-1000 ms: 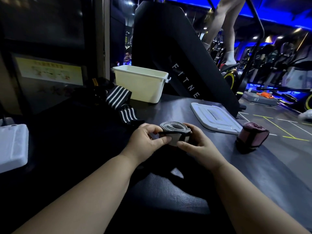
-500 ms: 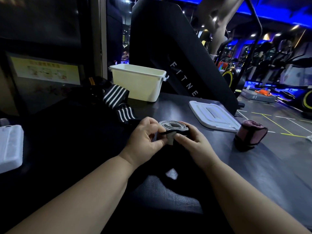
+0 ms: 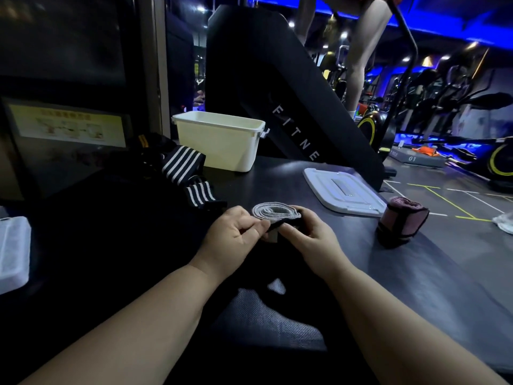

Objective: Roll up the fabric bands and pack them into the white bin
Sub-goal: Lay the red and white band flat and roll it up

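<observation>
Your left hand [image 3: 231,234] and right hand [image 3: 313,240] are both bare, and so are your broad, rounded forearms [image 3: 144,315], uncovered right back to where they leave the view.

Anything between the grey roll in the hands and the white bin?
Nothing visible does. The left hand and right hand hold the grey roll; bare table lies between it and the open white bin. The lid lies off to the right, the striped bands just left of that path.
</observation>
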`<state>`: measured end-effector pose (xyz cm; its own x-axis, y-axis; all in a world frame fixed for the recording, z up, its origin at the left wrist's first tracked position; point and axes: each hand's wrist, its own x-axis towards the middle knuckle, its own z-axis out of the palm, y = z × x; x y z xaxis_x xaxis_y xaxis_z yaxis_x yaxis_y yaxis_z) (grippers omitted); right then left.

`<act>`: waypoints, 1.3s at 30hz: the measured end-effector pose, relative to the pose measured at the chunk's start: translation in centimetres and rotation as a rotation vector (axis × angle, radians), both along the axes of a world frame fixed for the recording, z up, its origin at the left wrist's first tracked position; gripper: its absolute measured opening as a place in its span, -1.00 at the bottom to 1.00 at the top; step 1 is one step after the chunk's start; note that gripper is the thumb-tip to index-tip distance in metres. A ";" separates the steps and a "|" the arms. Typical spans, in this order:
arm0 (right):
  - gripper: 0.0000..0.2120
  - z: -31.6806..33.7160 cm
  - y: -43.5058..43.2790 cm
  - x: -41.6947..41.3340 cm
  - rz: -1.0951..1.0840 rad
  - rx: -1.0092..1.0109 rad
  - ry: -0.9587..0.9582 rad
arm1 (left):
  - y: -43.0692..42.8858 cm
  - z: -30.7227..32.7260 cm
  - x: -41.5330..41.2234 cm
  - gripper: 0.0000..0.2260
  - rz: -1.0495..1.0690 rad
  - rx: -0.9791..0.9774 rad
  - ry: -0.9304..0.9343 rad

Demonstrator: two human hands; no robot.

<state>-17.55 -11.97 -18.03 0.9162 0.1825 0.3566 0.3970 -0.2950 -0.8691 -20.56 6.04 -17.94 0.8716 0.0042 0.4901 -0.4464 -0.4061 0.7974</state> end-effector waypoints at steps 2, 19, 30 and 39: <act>-0.59 0.1 -0.7 0.0 0.072 0.044 0.053 | -0.4 -0.1 -0.1 -0.78 0.092 -0.038 0.065; -0.42 -0.2 -0.7 0.2 0.324 0.200 0.185 | 1.2 0.4 -0.1 -0.45 -0.353 -0.384 0.339; -0.34 0.4 -0.7 0.1 0.272 -0.099 0.083 | 1.6 0.1 0.2 -0.41 -0.356 -0.259 0.331; -0.34 0.0 -0.5 0.4 0.174 -0.115 0.048 | 1.5 -0.4 0.8 -0.48 -0.241 -0.110 0.225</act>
<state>-17.15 -12.42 -18.04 0.8828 0.3762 0.2814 0.4099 -0.3240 -0.8526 -19.78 7.50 -18.32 0.9403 -0.1727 0.2932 -0.3267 -0.2166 0.9200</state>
